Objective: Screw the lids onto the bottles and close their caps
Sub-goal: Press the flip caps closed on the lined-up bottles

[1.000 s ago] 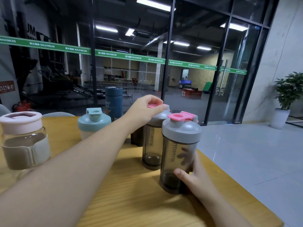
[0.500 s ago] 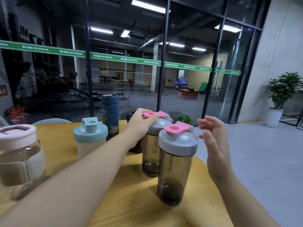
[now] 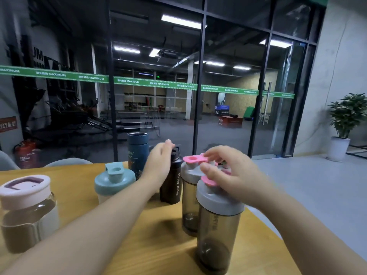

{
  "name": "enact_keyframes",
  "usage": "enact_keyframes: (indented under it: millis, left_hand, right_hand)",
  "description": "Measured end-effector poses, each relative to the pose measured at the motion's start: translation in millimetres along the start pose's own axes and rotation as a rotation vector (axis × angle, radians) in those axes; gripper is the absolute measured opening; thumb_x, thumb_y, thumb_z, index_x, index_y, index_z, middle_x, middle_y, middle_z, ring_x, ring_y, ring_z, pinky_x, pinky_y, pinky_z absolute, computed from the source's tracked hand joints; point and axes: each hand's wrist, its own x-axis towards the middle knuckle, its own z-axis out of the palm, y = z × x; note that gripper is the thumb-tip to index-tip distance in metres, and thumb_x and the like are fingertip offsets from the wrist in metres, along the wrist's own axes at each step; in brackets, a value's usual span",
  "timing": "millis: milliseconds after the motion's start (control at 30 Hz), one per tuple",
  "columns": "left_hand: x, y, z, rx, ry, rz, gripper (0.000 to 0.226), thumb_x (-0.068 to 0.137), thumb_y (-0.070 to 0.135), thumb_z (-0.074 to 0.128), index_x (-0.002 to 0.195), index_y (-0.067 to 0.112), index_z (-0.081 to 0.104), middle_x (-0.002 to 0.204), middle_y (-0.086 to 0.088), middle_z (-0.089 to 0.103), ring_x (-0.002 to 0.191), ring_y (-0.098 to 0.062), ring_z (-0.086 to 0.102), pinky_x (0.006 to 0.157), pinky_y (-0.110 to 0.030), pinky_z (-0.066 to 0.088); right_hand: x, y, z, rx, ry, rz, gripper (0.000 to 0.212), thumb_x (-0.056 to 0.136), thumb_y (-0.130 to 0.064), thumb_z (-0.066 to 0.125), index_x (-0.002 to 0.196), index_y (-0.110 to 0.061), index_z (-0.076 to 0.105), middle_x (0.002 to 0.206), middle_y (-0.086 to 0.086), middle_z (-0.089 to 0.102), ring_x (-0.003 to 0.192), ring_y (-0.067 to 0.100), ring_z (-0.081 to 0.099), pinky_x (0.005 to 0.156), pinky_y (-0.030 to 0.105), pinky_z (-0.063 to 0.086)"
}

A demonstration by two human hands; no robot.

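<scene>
Left hand (image 3: 158, 165) moved onto black bottle (image 3: 171, 183); right hand (image 3: 228, 173) now on near shaker (image 3: 216, 225).

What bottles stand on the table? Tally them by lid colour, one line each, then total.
Grey lid with pink cap: 2, near shaker and far shaker
Teal lid: 1, teal-lidded bottle
Pink lid: 1, glass jug
Black: 1, black sport bottle
Dark blue: 1, blue flask
Total: 6

Potted plant (image 3: 346, 116) right by wall; fire extinguisher (image 3: 25, 153) far left; wooden table (image 3: 79, 171); glass partition (image 3: 234, 96).
</scene>
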Motion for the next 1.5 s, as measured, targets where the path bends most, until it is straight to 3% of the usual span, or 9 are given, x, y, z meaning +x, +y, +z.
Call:
enact_keyframes:
  millis: [133, 267, 400, 600, 733, 900, 1100, 1233, 1500]
  left_hand:
    - [29.4, -16.2, -6.5, 0.324, 0.007, 0.095, 0.033, 0.096, 0.016, 0.046, 0.129, 0.016, 0.050, 0.134, -0.005, 0.047, 0.123, -0.016, 0.045, 0.094, -0.023, 0.033]
    - [38.8, -25.4, 5.0, 0.656, -0.184, 0.146, 0.050, 0.095, 0.028, 0.051, 0.143, 0.022, 0.036, 0.155, -0.004, 0.025, 0.141, -0.023, 0.025, 0.112, -0.040, 0.027]
    - [44.3, -27.0, 14.6, 0.818, -0.242, 0.064, 0.055, 0.095, 0.041, 0.048, 0.145, 0.025, 0.032, 0.159, -0.005, 0.014, 0.145, -0.029, 0.012, 0.114, -0.052, 0.024]
    - [45.4, -20.7, 21.5, 0.808, -0.184, 0.071, 0.041, 0.092, 0.039, 0.052, 0.127, 0.020, 0.041, 0.127, -0.013, 0.050, 0.109, -0.030, 0.054, 0.085, -0.038, 0.050]
    - [43.4, -14.9, 19.7, 0.824, -0.113, 0.101, 0.027, 0.094, 0.031, 0.052, 0.117, 0.018, 0.045, 0.112, -0.010, 0.060, 0.090, -0.022, 0.057, 0.069, -0.030, 0.046]
    - [37.7, -7.8, 18.1, 0.763, -0.039, 0.062, 0.021, 0.091, 0.014, 0.056, 0.111, 0.016, 0.050, 0.104, -0.009, 0.063, 0.081, -0.017, 0.056, 0.057, -0.021, 0.040]
    - [23.5, 6.0, 2.1, 0.753, -0.032, 0.058, 0.030, 0.089, 0.016, 0.055, 0.119, 0.018, 0.049, 0.111, -0.007, 0.062, 0.091, -0.020, 0.057, 0.069, -0.029, 0.044]
    - [6.9, 20.5, -17.1, 0.787, -0.085, 0.055, 0.034, 0.088, 0.019, 0.056, 0.121, 0.022, 0.049, 0.114, -0.002, 0.060, 0.092, -0.019, 0.055, 0.070, -0.030, 0.041]
    - [-38.5, 33.6, -57.8, 0.688, -0.195, 0.015, 0.029, 0.081, 0.024, 0.058, 0.108, 0.033, 0.050, 0.106, 0.004, 0.063, 0.089, -0.015, 0.058, 0.073, -0.033, 0.051]
  right_hand:
    - [28.2, -10.8, -4.0, -0.050, -0.096, 0.054, 0.043, 0.091, -0.050, 0.042, 0.127, -0.028, 0.052, 0.129, -0.010, 0.054, 0.117, 0.008, 0.048, 0.097, 0.028, 0.039]
    - [47.0, -16.3, -0.2, -0.079, -0.309, 0.104, 0.041, 0.099, -0.037, 0.038, 0.138, -0.023, 0.045, 0.145, -0.004, 0.043, 0.130, 0.014, 0.039, 0.093, 0.022, 0.028]
    - [52.5, -7.5, 8.5, -0.090, -0.389, 0.153, 0.043, 0.099, -0.033, 0.038, 0.142, -0.028, 0.039, 0.149, -0.006, 0.038, 0.133, 0.014, 0.038, 0.100, 0.024, 0.029]
    - [51.9, 0.1, 17.2, -0.096, -0.419, 0.177, 0.046, 0.098, -0.025, 0.036, 0.143, -0.036, 0.037, 0.152, -0.013, 0.031, 0.133, 0.013, 0.035, 0.090, 0.021, 0.026]
    - [51.0, -1.7, 16.8, -0.086, -0.416, 0.178, 0.044, 0.099, -0.028, 0.034, 0.142, -0.037, 0.038, 0.149, -0.011, 0.036, 0.129, 0.014, 0.039, 0.096, 0.026, 0.031]
    - [50.7, -1.9, 16.5, -0.096, -0.439, 0.181, 0.045, 0.100, -0.033, 0.032, 0.145, -0.036, 0.031, 0.156, -0.011, 0.022, 0.142, 0.012, 0.020, 0.107, 0.025, 0.019]
    - [50.2, -2.6, 14.4, -0.095, -0.456, 0.182, 0.047, 0.100, -0.036, 0.034, 0.146, -0.034, 0.030, 0.156, -0.011, 0.021, 0.143, 0.009, 0.017, 0.108, 0.024, 0.017]
    - [49.1, -3.0, 14.9, -0.049, -0.436, 0.203, 0.047, 0.098, -0.044, 0.035, 0.144, -0.033, 0.034, 0.153, -0.009, 0.030, 0.138, 0.014, 0.030, 0.103, 0.027, 0.024]
    - [45.1, -7.5, 9.4, 0.053, -0.410, 0.222, 0.050, 0.098, -0.053, 0.024, 0.139, -0.031, 0.041, 0.139, -0.011, 0.049, 0.129, 0.013, 0.043, 0.095, 0.026, 0.028]
